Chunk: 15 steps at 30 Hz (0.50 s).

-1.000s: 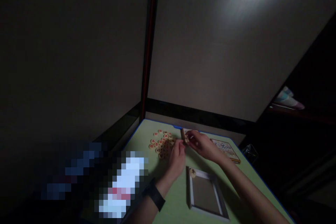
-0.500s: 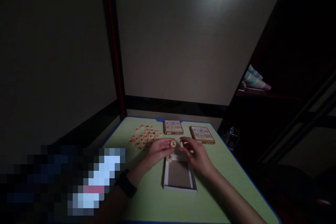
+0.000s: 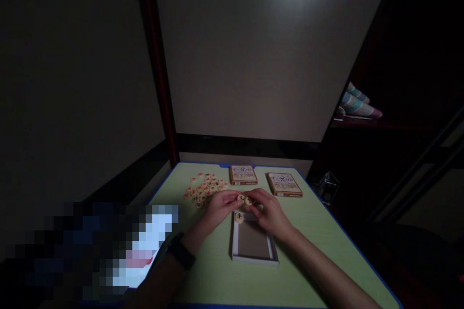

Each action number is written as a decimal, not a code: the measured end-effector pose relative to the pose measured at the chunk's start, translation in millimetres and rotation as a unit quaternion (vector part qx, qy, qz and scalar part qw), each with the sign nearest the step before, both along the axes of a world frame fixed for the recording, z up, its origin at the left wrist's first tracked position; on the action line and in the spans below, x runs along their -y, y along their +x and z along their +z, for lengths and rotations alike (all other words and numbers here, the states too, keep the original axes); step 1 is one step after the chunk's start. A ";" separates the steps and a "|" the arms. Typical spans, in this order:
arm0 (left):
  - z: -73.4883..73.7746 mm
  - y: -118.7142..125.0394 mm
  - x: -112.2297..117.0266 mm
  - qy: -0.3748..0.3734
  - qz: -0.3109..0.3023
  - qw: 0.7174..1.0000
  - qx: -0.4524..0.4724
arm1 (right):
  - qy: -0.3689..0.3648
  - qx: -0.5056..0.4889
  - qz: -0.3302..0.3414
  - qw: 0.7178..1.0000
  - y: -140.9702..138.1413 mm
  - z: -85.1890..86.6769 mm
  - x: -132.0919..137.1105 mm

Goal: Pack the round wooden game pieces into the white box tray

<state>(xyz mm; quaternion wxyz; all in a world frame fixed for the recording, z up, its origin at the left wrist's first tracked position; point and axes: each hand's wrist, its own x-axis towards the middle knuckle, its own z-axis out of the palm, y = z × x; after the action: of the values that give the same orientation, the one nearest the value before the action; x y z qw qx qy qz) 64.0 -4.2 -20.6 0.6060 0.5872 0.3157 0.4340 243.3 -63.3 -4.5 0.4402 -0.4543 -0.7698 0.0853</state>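
Note:
My left hand [image 3: 220, 206] pinches a round wooden Chinese chess piece [image 3: 241, 198] with a dark character on its face. Beside it, my right hand [image 3: 270, 210] grips a second Chinese chess piece [image 3: 248, 201], also marked in dark. The two pieces are side by side and seem to touch. Just below the hands lies an open shallow box [image 3: 253, 241] with a white rim and a brown-grey bottom. A single dark-marked chess piece [image 3: 239, 217] rests in its far left corner. Part of the box's far edge is hidden by my right hand.
Many loose chess pieces [image 3: 203, 186], red and dark, lie in a cluster at the table's far left. Two printed boxes [image 3: 243, 175] [image 3: 284, 185] stand along the back. The green table [image 3: 203, 275] has a blue edge. Striped slippers [image 3: 358, 104] sit on a shelf at right.
The two held chess pieces have come together from a small gap apart. The right-hand piece has turned from edge-on to show its face. The view has shifted slightly.

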 end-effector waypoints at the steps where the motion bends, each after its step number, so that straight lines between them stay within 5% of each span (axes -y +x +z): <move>1: -1.1 -0.2 -1.2 -0.007 0.003 1.000 0.005 | 0.002 0.016 0.006 1.000 -3.2 1.8 -2.9; 10: 2.5 0.6 -7.1 -0.032 0.014 0.999 0.012 | -0.023 0.165 0.030 0.986 -18.1 17.2 -26.4; 15: 18.7 1.0 7.7 0.092 0.066 0.971 -0.210 | -0.076 0.219 -0.006 0.973 -14.2 19.0 -32.2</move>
<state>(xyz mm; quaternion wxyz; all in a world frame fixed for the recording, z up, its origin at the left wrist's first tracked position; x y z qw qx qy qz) 65.1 -12.0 -1.9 0.4399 0.6963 0.4322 0.3673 229.1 -31.0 14.5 0.2259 -0.4985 -0.8361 0.0392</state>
